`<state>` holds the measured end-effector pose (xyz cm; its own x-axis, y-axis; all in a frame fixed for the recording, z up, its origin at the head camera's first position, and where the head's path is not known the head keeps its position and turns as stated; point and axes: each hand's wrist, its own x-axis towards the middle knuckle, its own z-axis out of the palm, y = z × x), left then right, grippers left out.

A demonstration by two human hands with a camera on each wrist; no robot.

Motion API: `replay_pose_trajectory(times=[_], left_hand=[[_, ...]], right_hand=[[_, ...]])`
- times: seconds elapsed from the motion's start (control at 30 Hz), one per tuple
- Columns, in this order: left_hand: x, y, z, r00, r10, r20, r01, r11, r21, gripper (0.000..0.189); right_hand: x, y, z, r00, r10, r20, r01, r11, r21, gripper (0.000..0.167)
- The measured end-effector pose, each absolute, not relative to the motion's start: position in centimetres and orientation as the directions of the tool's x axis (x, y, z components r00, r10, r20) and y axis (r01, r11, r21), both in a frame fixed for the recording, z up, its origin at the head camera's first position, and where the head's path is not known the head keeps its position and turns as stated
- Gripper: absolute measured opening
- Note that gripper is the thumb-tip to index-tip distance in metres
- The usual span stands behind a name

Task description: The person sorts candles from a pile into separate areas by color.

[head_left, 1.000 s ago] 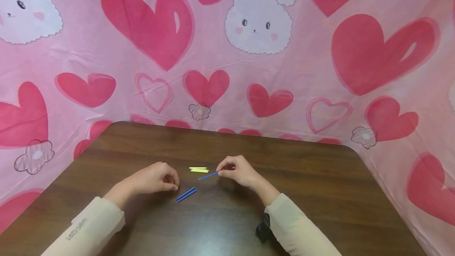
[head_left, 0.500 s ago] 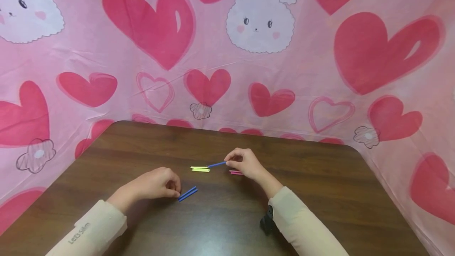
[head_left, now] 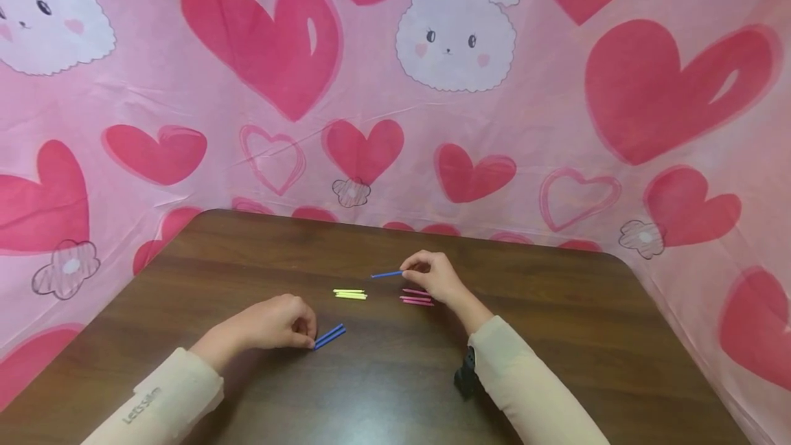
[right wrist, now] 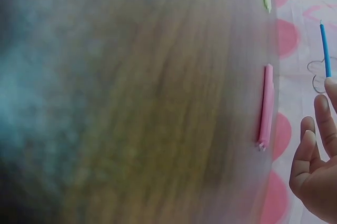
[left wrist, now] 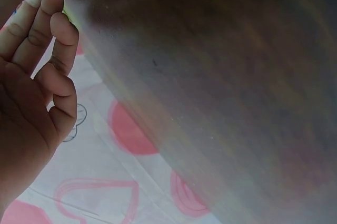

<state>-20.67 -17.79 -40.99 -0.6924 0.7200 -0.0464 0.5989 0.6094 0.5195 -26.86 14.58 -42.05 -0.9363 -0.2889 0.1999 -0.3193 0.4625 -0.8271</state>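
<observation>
My right hand (head_left: pixel 435 277) pinches one thin blue candle (head_left: pixel 386 274) by its right end and holds it out to the left, beyond the other candles. In the right wrist view that blue candle (right wrist: pixel 325 50) points up from the fingertips, a short wick at its tip. My left hand (head_left: pixel 281 321) has its thumb and fingertips at the near end of two blue candles (head_left: pixel 330 336) lying side by side on the table. Up in the corner of the left wrist view, the left hand (left wrist: pixel 37 71) shows a bit of blue between its fingertips.
Several yellow candles (head_left: pixel 349 294) lie together mid-table. To their right, just below the right hand, lie several pink candles (head_left: pixel 417 298). The brown wooden table (head_left: pixel 525 362) ends at a pink heart-patterned cloth (head_left: pixel 371 95) behind it.
My right hand has carried its blue candle away from me and slightly right, past the yellow candles, uncovering the pink ones. My left hand has come down to the ends of the two blue candles.
</observation>
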Motion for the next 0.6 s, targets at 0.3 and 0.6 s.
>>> replay_pose_trajectory(times=[0.3,0.6], left_hand=[[-20.7,-17.7,-41.1,-0.691,0.722,-0.05,0.6,0.609,0.519,0.015],[-20.7,-17.5,-41.0,-0.69,0.722,-0.058,0.6,0.615,0.511,0.017]], right_hand=[[-28.1,14.9,-42.3,-0.949,-0.234,0.212,-0.304,0.497,-0.813,0.008],[-28.9,15.1,-42.4,-0.97,-0.186,0.158,-0.232,0.505,-0.831,0.008]])
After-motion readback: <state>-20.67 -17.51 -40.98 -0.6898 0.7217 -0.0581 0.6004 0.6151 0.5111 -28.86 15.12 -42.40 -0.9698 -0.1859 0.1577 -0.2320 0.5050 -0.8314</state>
